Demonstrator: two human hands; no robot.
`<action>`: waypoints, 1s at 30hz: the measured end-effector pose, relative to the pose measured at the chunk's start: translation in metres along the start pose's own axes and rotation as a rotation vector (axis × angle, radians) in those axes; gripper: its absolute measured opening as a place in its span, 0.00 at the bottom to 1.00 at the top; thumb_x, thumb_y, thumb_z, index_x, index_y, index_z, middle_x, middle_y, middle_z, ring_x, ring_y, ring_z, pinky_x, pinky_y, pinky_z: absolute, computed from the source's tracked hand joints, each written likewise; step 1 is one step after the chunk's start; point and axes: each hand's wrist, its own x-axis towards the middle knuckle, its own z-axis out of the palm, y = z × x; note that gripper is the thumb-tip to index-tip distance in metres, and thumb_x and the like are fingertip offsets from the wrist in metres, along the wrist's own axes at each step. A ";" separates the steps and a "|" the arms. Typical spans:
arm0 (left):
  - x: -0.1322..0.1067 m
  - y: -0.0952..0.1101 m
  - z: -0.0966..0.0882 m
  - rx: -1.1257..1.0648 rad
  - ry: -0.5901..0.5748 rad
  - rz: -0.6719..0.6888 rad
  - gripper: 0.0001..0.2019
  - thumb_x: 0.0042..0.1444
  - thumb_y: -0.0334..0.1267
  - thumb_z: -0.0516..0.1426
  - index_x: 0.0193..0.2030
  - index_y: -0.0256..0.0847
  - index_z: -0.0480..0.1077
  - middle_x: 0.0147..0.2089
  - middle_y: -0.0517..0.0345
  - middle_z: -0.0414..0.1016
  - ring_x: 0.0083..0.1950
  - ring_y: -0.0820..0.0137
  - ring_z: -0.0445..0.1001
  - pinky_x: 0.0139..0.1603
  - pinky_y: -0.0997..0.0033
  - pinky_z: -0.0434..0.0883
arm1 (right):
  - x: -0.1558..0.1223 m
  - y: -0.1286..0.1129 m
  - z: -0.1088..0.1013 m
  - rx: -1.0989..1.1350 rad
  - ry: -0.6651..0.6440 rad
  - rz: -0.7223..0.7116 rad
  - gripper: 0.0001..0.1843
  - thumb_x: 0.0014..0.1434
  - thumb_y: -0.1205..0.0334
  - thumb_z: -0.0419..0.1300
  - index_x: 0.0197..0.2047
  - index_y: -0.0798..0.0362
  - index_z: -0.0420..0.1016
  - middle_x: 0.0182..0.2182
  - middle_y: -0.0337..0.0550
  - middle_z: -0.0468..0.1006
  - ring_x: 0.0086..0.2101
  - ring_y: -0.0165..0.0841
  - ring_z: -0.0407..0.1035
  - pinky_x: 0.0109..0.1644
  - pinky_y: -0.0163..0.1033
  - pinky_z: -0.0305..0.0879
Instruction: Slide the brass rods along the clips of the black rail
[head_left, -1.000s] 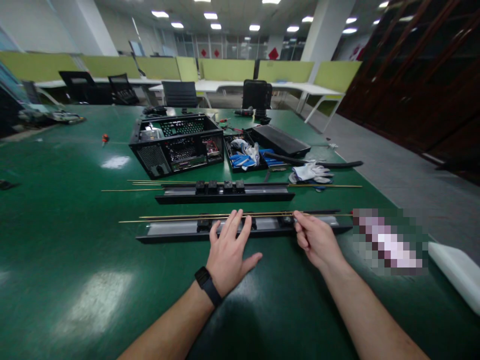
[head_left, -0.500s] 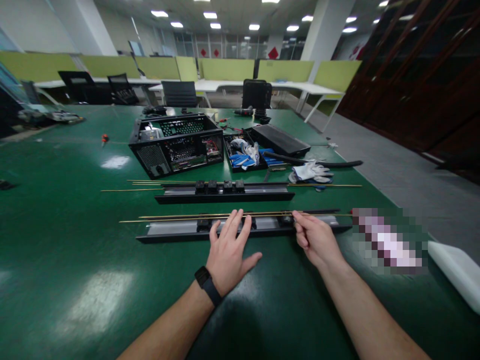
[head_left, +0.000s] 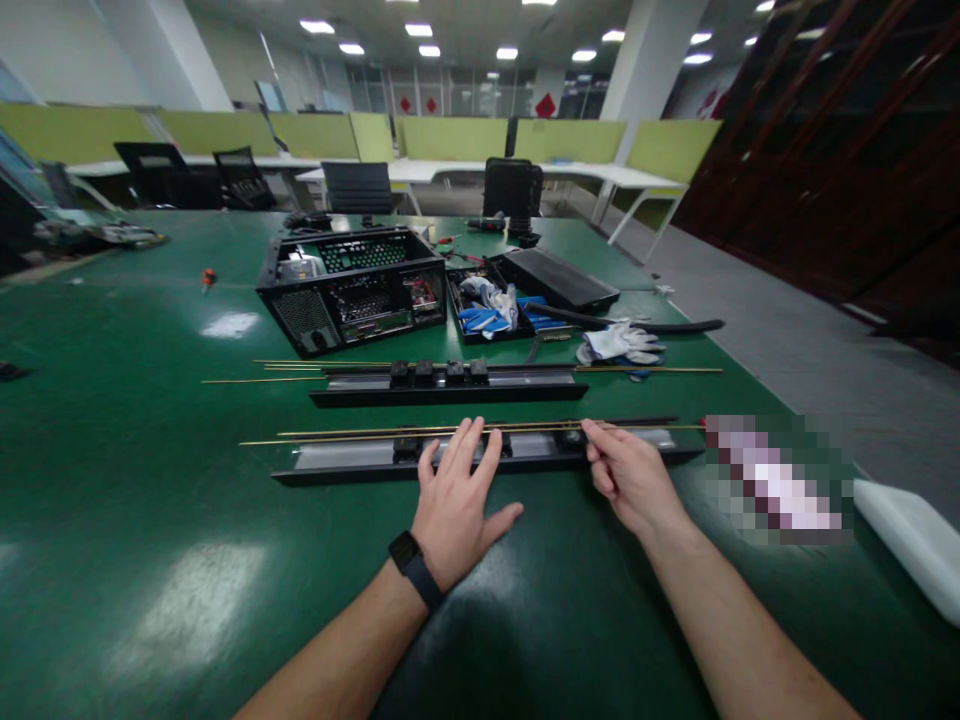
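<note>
A long black trough [head_left: 337,477] with a pale inner floor lies across the green table in front of me. Black blocks [head_left: 407,449] sit inside it, one partly under my fingers. Thin brass-coloured rods [head_left: 367,434] run lengthwise over the trough and stick out past its left end. My left hand [head_left: 456,510], wearing a black watch, lies with fingers spread over the rods and a middle block, its palm toward the table. Near the right-hand block, my right hand [head_left: 630,470] pinches a brass rod between thumb and forefinger; the fingertips partly hide the grip.
Behind it lies a second black trough [head_left: 450,396] with several blocks and rods. Farther back are an open computer case [head_left: 352,290], a tray with gloves [head_left: 491,310], white gloves [head_left: 622,343] and a black tube [head_left: 667,328]. A white object [head_left: 907,540] lies at the right.
Almost nothing differs. My right hand has shifted very slightly to the left along the rod; my left hand stays in place over the trough.
</note>
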 end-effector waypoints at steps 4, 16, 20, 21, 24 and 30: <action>0.000 0.001 0.000 0.001 -0.002 -0.002 0.37 0.58 0.51 0.60 0.71 0.42 0.56 0.75 0.44 0.51 0.75 0.53 0.50 0.70 0.44 0.49 | 0.001 0.000 0.000 -0.009 -0.008 -0.002 0.23 0.46 0.50 0.75 0.25 0.55 0.68 0.16 0.34 0.68 0.08 0.19 0.52 0.09 0.26 0.39; 0.000 0.000 -0.001 0.006 -0.006 0.008 0.37 0.59 0.50 0.60 0.72 0.42 0.55 0.75 0.44 0.51 0.75 0.52 0.51 0.69 0.43 0.50 | 0.001 -0.004 0.001 0.080 0.033 0.046 0.20 0.45 0.55 0.75 0.26 0.54 0.68 0.16 0.33 0.66 0.09 0.20 0.52 0.09 0.26 0.42; 0.000 0.001 -0.002 0.009 -0.015 0.008 0.36 0.59 0.50 0.60 0.71 0.42 0.56 0.75 0.45 0.50 0.75 0.53 0.51 0.69 0.43 0.50 | 0.002 -0.001 -0.001 0.083 0.041 0.035 0.20 0.46 0.55 0.75 0.27 0.54 0.68 0.16 0.33 0.66 0.09 0.20 0.53 0.09 0.26 0.41; 0.000 0.001 -0.002 0.009 -0.016 0.006 0.36 0.58 0.51 0.60 0.71 0.42 0.56 0.76 0.45 0.50 0.75 0.53 0.51 0.69 0.43 0.50 | 0.002 -0.001 -0.002 0.078 0.039 0.029 0.20 0.46 0.54 0.75 0.27 0.55 0.69 0.16 0.33 0.67 0.09 0.20 0.53 0.09 0.26 0.41; 0.000 0.001 -0.001 0.006 -0.012 -0.003 0.37 0.57 0.51 0.61 0.71 0.42 0.56 0.76 0.45 0.50 0.75 0.53 0.50 0.70 0.43 0.50 | 0.001 -0.001 -0.001 0.051 0.012 0.015 0.21 0.47 0.53 0.75 0.26 0.55 0.68 0.16 0.34 0.68 0.09 0.20 0.53 0.09 0.27 0.42; 0.000 0.001 0.001 -0.007 0.003 -0.003 0.39 0.57 0.51 0.62 0.72 0.43 0.56 0.75 0.43 0.52 0.75 0.51 0.51 0.70 0.43 0.50 | 0.000 0.000 0.002 0.007 -0.005 -0.002 0.21 0.47 0.52 0.75 0.27 0.56 0.70 0.17 0.33 0.67 0.09 0.19 0.52 0.09 0.26 0.39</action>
